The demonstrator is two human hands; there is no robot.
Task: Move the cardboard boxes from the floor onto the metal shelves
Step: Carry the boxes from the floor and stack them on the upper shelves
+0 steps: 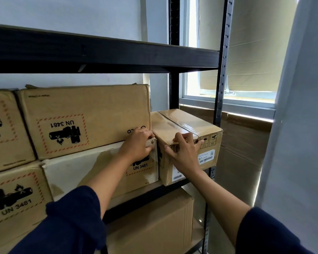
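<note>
A small brown cardboard box sealed with clear tape (189,143) is seated at the right end of the black metal shelf (174,187), its left side just beside a white-faced carton printed UN 3481 (92,167) and its front right corner standing slightly out past the shelf's perforated upright post (221,85). The right hand (182,151) is laid over the box's near top edge, the fingers curled over that edge and spread a little, the thumb pressed against the front face; the grip appears chosen so that the box can be pushed and squared in one motion. The left hand (139,145) is set at the corner where the upper brown carton marked UN 3481 (84,120) meets the white-faced one, its fingers bent and held close together against the carton's corner, seemingly to keep the stack from being shoved aside while the small box is nudged in. A further plain brown box (154,222) is stored on the shelf below. The placement is judged nearly finished; only a last push to bring the small box flush seems to be needed.
</note>
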